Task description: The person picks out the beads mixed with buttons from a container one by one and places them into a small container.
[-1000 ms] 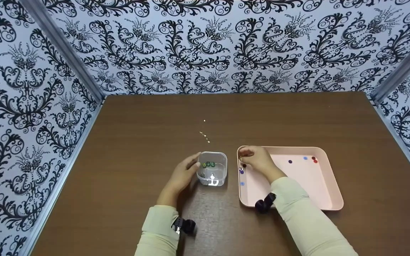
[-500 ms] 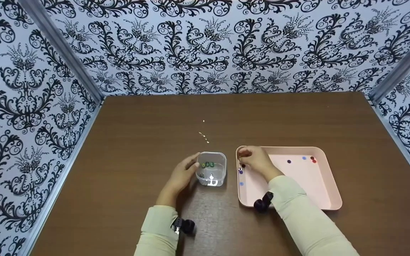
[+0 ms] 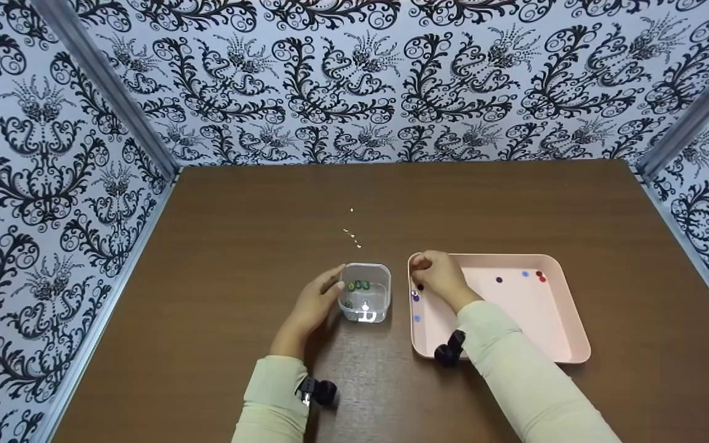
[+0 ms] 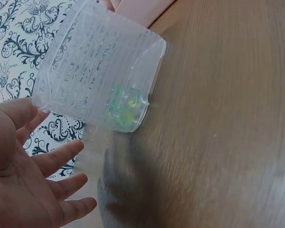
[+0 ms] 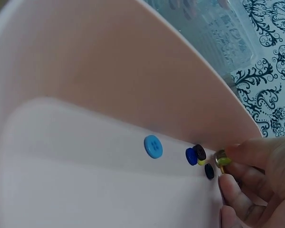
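A clear plastic container with several green glass marbles in it stands left of the pink tray. At its left side my left hand pinches the rim corner with thumb and index finger, the other fingers spread. My right hand is in the tray's far left corner. Its thumb and fingers pinch a yellow-green glass marble. Close by along the tray wall lie a light blue button, a dark blue button, a dark brown button and a black button.
Farther right in the tray lie a dark button, a light blue button and a red button against a darker red one. Small pale specks dot the brown table behind the container. Patterned walls enclose the table.
My right hand has shifted slightly within the tray corner, its wrist moving a little left. The left hand and the container have stayed in place.
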The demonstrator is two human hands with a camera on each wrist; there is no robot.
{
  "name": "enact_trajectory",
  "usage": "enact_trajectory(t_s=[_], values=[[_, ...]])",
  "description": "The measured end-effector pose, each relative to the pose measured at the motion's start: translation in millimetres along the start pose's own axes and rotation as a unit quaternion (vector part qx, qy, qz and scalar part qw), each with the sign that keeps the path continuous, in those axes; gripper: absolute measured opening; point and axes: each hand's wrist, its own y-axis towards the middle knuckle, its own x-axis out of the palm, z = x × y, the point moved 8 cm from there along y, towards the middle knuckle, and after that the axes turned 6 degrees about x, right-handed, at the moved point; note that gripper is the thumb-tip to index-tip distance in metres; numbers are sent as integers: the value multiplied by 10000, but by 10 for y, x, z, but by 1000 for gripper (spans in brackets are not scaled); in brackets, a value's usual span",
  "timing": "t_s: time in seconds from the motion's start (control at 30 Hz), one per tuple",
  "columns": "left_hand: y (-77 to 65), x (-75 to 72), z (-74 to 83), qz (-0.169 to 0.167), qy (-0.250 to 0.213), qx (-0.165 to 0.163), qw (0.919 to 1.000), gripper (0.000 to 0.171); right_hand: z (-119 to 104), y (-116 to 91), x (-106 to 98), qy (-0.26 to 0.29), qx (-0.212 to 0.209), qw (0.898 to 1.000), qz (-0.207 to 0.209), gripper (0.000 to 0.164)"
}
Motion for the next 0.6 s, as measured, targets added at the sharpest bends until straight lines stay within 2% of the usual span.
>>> enact_trajectory(t_s=[0.37,0.6], values=[[2,-7,-16,-11,71,19,10000,42,3,22,18,33,-69,9999,127,13],[-3,-3,-25,0,-1,-175,9998,42,-22,2,-9,24,-95,9999,135,13]])
